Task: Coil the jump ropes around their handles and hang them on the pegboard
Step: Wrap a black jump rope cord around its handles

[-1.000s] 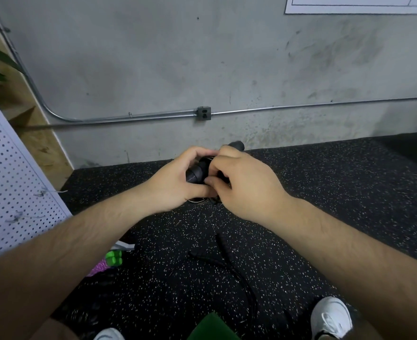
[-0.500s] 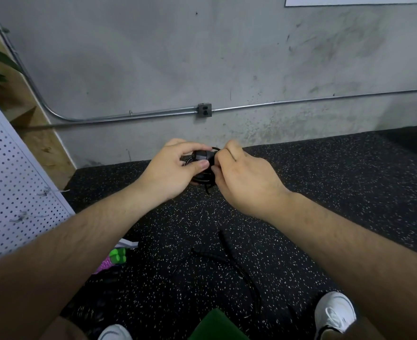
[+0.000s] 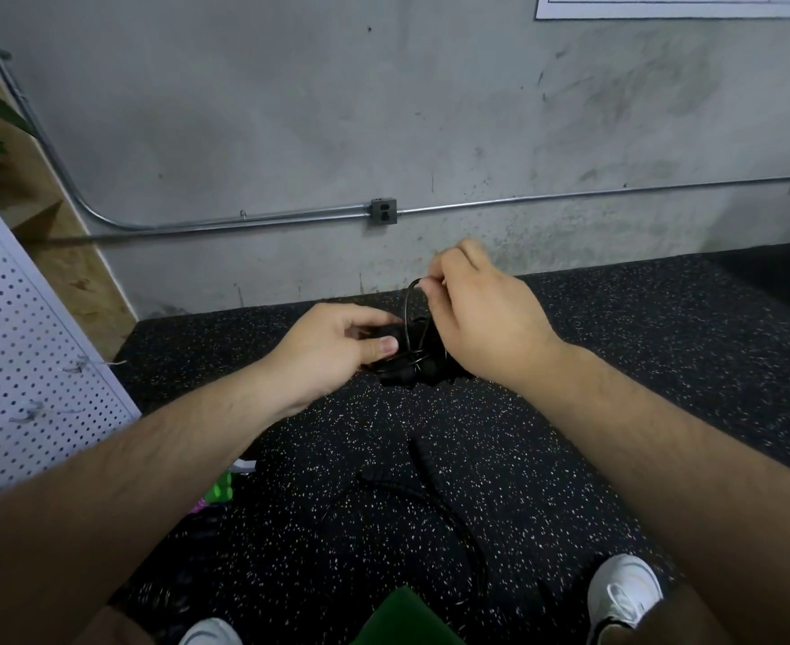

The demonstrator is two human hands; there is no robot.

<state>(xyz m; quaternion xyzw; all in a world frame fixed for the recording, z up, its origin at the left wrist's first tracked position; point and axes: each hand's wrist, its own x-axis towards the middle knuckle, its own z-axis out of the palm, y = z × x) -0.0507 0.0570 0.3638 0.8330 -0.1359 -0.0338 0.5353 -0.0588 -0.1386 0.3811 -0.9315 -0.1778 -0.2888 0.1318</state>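
Note:
A black jump rope bundle (image 3: 407, 365), handles wrapped in thin black cord, hangs in front of me over the floor. My left hand (image 3: 337, 346) grips the bundle's left end, thumb on top. My right hand (image 3: 481, 314) pinches a loop of the cord (image 3: 409, 300) and holds it up above the handles. Another black jump rope (image 3: 435, 486) lies loose on the speckled floor below my arms. The white pegboard (image 3: 25, 356) with wire hooks leans at the left edge.
A grey concrete wall with a metal conduit and an outlet box (image 3: 384, 210) stands ahead. Green and pink items (image 3: 221, 493) lie on the floor by the pegboard. My white shoes (image 3: 623, 593) and a dark green object (image 3: 407, 616) are at the bottom.
My right hand has lifted up and to the right, pulling a loop of cord above the bundle. My left hand has kept its hold on the handles.

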